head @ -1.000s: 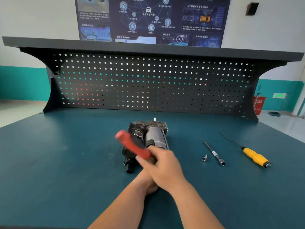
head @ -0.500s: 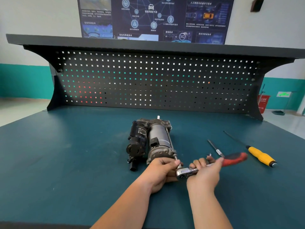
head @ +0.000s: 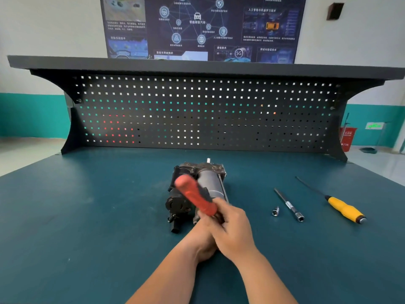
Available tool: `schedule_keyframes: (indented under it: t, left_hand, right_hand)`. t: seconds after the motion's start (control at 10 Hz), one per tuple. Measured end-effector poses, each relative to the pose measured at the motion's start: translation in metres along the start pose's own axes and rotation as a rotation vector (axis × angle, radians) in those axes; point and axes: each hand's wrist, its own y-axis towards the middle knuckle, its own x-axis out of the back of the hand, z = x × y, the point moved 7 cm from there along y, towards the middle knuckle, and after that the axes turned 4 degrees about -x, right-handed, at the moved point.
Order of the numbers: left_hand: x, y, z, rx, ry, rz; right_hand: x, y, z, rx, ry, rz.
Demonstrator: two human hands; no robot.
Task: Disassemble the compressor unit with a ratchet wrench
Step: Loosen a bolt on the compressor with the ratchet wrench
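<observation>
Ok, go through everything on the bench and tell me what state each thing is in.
compressor unit: lying on the bench, near end hidden by hands.
ratchet wrench: gripped by the right hand, red handle angled up-left, blurred.
left hand: under the right hand, fingers hidden.
socket: loose on the bench.
extension bar: lying loose, untouched.
yellow screwdriver: lying flat, untouched.

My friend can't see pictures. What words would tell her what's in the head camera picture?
A person's right hand grips a red-handled ratchet wrench, blurred, at the near end of a compressor unit on a teal workbench; the left hand sits mostly hidden beneath. To the right lie a small socket, an extension bar and a yellow-handled screwdriver.
</observation>
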Motion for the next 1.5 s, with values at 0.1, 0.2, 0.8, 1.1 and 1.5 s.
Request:
schedule_keyframes:
  t: [0.1, 0.2, 0.8, 1.1, 1.5]
  left_hand:
    - [0.007, -0.015, 0.053, 0.439, 0.206, 0.244]
    - [0.006, -0.014, 0.058, 0.518, 0.202, 0.180]
    - [0.013, -0.012, 0.050, 0.421, 0.364, 0.087]
    - [0.004, -0.013, 0.059, 0.499, 0.243, 0.127]
    - [0.007, -0.014, 0.055, 0.521, 0.231, 0.162]
  right_hand:
    - [0.020, -0.006, -0.013, -0.187, 0.294, -0.261]
    - [0.036, -0.019, -0.039, -0.469, 0.693, -0.600]
    - [-0.002, -0.009, -0.001, 0.059, -0.061, -0.104]
    - [0.042, -0.036, -0.068, -0.740, 0.902, -0.859]
    - [0.016, -0.009, -0.023, -0.359, 0.361, -0.292]
